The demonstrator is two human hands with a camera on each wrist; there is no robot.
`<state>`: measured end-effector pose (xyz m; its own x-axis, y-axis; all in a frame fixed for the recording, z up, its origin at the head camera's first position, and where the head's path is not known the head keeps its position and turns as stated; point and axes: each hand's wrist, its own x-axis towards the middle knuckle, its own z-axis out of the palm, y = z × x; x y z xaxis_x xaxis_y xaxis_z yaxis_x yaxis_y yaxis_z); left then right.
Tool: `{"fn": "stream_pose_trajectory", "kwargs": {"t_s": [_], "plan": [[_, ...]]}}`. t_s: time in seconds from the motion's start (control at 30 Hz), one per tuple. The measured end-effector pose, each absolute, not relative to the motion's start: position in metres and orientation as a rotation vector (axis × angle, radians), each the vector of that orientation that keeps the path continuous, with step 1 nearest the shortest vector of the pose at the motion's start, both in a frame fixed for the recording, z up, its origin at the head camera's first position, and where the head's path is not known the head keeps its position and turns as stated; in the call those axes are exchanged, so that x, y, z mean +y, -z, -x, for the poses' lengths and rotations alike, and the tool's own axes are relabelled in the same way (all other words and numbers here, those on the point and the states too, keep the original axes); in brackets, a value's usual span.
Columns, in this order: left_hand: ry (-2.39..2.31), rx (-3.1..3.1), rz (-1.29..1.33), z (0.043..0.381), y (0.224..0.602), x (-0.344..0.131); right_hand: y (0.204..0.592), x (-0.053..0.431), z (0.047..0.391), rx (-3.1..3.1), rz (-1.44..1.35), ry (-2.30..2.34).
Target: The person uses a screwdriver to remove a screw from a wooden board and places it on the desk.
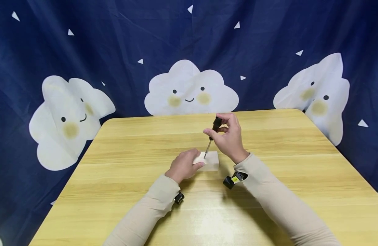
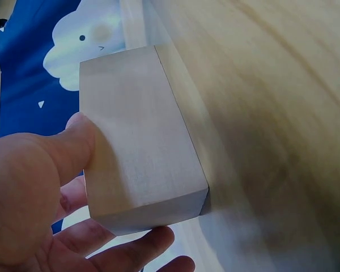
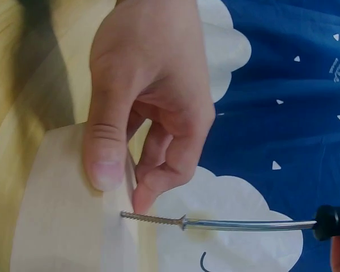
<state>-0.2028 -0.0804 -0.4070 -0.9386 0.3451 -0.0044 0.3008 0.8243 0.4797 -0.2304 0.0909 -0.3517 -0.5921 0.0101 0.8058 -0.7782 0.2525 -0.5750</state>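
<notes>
A pale wooden block [image 1: 211, 163] lies on the table, its near side filling the middle of the left wrist view. My left hand [image 1: 184, 164] grips the block's left end, thumb [image 2: 76, 141] on the near side and other fingers around the end and far side. My right hand [image 1: 231, 138] holds a screwdriver by its black handle [image 1: 217, 124], thumb and fingers around it. The screwdriver's metal shaft [image 3: 249, 225] slants down to a screw [image 3: 153, 218]. The screw's tip touches the block's top, close to the left hand's fingers, and most of its thread shows above the wood.
The wood-grain table [image 1: 130, 153] spreads around both hands. Behind its far edge hangs a dark blue curtain [image 1: 121, 44] with white clouds and triangles. A black wrist camera [image 1: 229, 182] sits under the right sleeve, another [image 1: 179, 197] by the left sleeve.
</notes>
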Motion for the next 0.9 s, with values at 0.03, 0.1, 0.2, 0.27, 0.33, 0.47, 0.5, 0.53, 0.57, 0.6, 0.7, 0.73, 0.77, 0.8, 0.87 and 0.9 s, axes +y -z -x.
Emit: {"fn": "stream_pose_trajectory", "kwargs": {"t_s": [0.03, 0.1, 0.2, 0.27, 0.33, 0.47, 0.5, 0.53, 0.57, 0.6, 0.7, 0.73, 0.77, 0.8, 0.87, 0.9], "plan": [[-0.741, 2.915, -0.515, 0.2029, 0.4073, -0.0804, 0.3520, 0.0904, 0.2303, -1.803, -0.680, -1.397], [-0.736, 2.917, -0.516, 0.2032, 0.4078, -0.0804, 0.3526, 0.0905, 0.2304, -1.784, -0.658, -1.383], [-0.737, 2.919, -0.513, 0.2034, 0.4083, -0.0805, 0.3519, 0.0923, 0.2307, -1.770, -0.707, -1.413], [-0.734, 2.921, -0.511, 0.2037, 0.4085, -0.0808, 0.3511, 0.0935, 0.2314, -1.767, -0.784, -1.470], [-0.735, 2.925, -0.512, 0.2041, 0.4084, -0.0811, 0.3501, 0.0939, 0.2316, -1.769, -0.861, -1.539], [-0.743, 2.929, -0.521, 0.2044, 0.4085, -0.0811, 0.3502, 0.0931, 0.2307, -1.779, -0.942, -1.620], [-0.748, 2.928, -0.522, 0.2042, 0.4082, -0.0810, 0.3504, 0.0928, 0.2305, -1.786, -0.946, -1.609], [-0.750, 2.927, -0.523, 0.2040, 0.4080, -0.0810, 0.3509, 0.0925, 0.2303, -1.793, -0.939, -1.586], [-0.750, 2.926, -0.524, 0.2037, 0.4077, -0.0810, 0.3515, 0.0920, 0.2302, -1.797, -0.925, -1.553], [-0.746, 2.926, -0.524, 0.2036, 0.4075, -0.0810, 0.3521, 0.0916, 0.2302, -1.796, -0.904, -1.518], [-0.741, 2.923, -0.529, 0.2029, 0.4072, -0.0810, 0.3531, 0.0903, 0.2303, -1.785, -0.813, -1.407], [-0.736, 2.923, -0.530, 0.2030, 0.4073, -0.0810, 0.3531, 0.0901, 0.2304, -1.783, -0.782, -1.380], [-0.735, 2.922, -0.534, 0.2029, 0.4075, -0.0810, 0.3525, 0.0898, 0.2303, -1.784, -0.755, -1.355], [-0.733, 2.922, -0.535, 0.2031, 0.4078, -0.0810, 0.3521, 0.0898, 0.2305, -1.785, -0.736, -1.338], [-0.734, 2.925, -0.538, 0.2032, 0.4082, -0.0810, 0.3504, 0.0898, 0.2299, -1.796, -0.723, -1.308], [-0.733, 2.927, -0.536, 0.2034, 0.4085, -0.0810, 0.3496, 0.0900, 0.2295, -1.803, -0.726, -1.294]]}}
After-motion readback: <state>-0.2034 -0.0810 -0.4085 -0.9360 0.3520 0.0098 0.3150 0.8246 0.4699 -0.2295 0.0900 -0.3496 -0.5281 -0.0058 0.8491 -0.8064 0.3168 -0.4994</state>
